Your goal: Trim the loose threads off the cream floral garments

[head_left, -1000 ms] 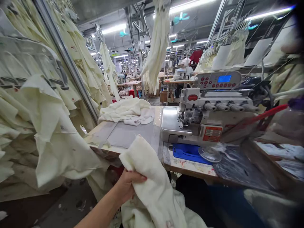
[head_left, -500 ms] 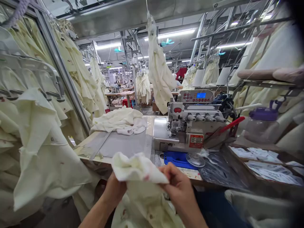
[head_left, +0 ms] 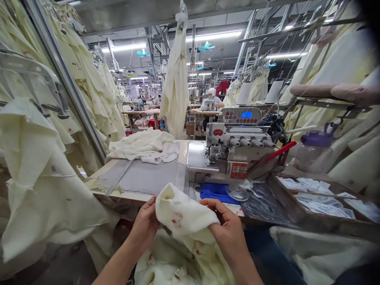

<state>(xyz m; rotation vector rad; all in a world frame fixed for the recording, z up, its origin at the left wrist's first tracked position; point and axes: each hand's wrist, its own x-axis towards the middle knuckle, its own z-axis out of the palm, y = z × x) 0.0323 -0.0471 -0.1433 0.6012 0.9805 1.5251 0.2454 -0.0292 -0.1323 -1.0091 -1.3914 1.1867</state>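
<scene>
Low in the frame, the left hand (head_left: 145,225) and right hand (head_left: 230,233) both pinch the cream fabric piece (head_left: 184,215) before the bench (head_left: 148,180).

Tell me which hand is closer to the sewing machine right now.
Right. The right hand grips the cream cloth just below the sewing machine; the left hand grips the cloth's other side, farther left.

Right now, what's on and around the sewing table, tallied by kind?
Hands gripping the cream garment: 2, left hand and right hand
Overlock sewing machine: 1
Folded cream fabric pile: 1
Purple-lidded bottle: 1
Label tray: 1
Total: 7, counting the garment
</scene>
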